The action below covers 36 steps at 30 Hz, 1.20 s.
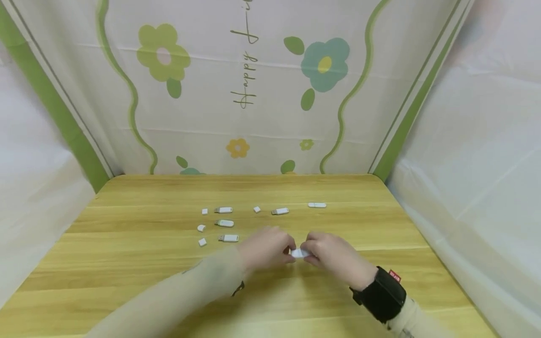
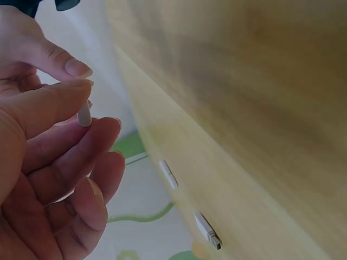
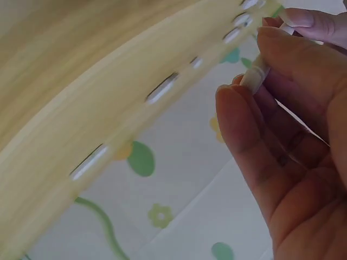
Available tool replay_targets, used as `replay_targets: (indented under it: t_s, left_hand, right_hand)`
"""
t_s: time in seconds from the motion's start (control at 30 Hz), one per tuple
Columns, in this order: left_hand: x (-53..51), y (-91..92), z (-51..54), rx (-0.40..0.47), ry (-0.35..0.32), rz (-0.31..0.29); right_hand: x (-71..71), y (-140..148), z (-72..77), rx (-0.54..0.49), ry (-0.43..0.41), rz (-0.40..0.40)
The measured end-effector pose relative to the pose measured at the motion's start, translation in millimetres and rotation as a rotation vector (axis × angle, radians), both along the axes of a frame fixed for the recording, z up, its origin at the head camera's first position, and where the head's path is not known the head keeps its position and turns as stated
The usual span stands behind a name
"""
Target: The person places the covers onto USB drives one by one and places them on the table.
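Observation:
In the head view a white USB flash drive [image 1: 299,253] is held above the near middle of the table, between both hands. My left hand [image 1: 269,248] pinches its left end with thumb and fingers. The other end is gripped by my right hand [image 1: 336,257]. The right wrist view shows the white drive [image 3: 255,77] between right thumb and fingertips. Fingers cover much of it, so I cannot tell whether its cap is apart from the body. Beyond the hands lie an uncapped USB drive [image 1: 280,211] and a closed one [image 1: 317,205].
Left on the wooden table [image 1: 139,281], three uncapped drives lie in a column: the far [image 1: 224,210], middle [image 1: 225,223] and near one [image 1: 229,238]. Loose caps [image 1: 202,242] sit left of them. Another cap [image 1: 257,209] lies farther right. A flowered cloth [image 1: 270,94] hangs behind.

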<state>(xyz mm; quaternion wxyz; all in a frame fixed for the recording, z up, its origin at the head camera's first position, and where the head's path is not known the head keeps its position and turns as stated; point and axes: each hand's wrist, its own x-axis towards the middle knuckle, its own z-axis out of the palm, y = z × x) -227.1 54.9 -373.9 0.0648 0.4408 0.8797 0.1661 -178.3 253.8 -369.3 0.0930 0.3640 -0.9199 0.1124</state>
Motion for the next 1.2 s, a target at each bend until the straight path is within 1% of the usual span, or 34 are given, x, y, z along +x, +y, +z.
replay_targets:
  t_s: [0.17, 0.23, 0.33, 0.4, 0.47, 0.57, 0.6, 0.67, 0.7, 0.8, 0.93, 1.03, 1.2]
  left_hand:
    - [-31.7, 33.0, -1.3, -0.039, -0.002, -0.016]
    - [-44.3, 45.9, -2.7, -0.07, 0.014, -0.017]
    - [-62.4, 64.1, -6.2, -0.116, 0.028, 0.004]
    - [-74.6, 75.0, -10.5, -0.145, 0.048, 0.017]
    - [-86.2, 84.3, -14.9, -0.163, 0.054, 0.032]
    - [-101.8, 96.1, -22.4, -0.18, 0.038, 0.062]
    - [-106.3, 99.4, -24.2, -0.184, 0.025, 0.074]
    - [-115.1, 105.4, -29.1, -0.19, 0.022, 0.09]
    - [-118.4, 108.1, -30.4, -0.198, 0.019, 0.104]
    - [-129.5, 114.0, -35.4, -0.212, 0.033, 0.116]
    - [-139.7, 119.6, -40.1, -0.231, 0.031, 0.128]
    - [-142.1, 121.6, -40.6, -0.243, 0.017, 0.133]
    - [-140.2, 121.9, -37.8, -0.254, 0.003, 0.135]
  right_hand:
    - [-27.0, 26, -3.0, 0.002, -0.072, -0.059]
    - [-39.5, 36, -5.2, 0.011, -0.103, -0.087]
    - [-58.7, 49, -8.8, 0.024, -0.132, -0.111]
    - [-71.3, 56, -10.8, 0.028, -0.138, -0.12]
    - [-83.7, 62, -13.2, 0.027, -0.149, -0.127]
    - [-101.5, 69, -17.6, 0.023, -0.193, -0.145]
    - [-107.3, 72, -19.9, 0.023, -0.206, -0.148]
    - [-117.0, 76, -24.2, 0.02, -0.228, -0.163]
    - [-121.6, 78, -26.1, 0.02, -0.237, -0.17]
    - [-133.3, 82, -31.7, 0.017, -0.242, -0.187]
    - [-145.6, 86, -36.3, 0.022, -0.272, -0.208]
    - [-151.4, 89, -38.1, 0.034, -0.297, -0.206]
    - [-153.7, 88, -37.5, 0.02, -0.347, -0.231]
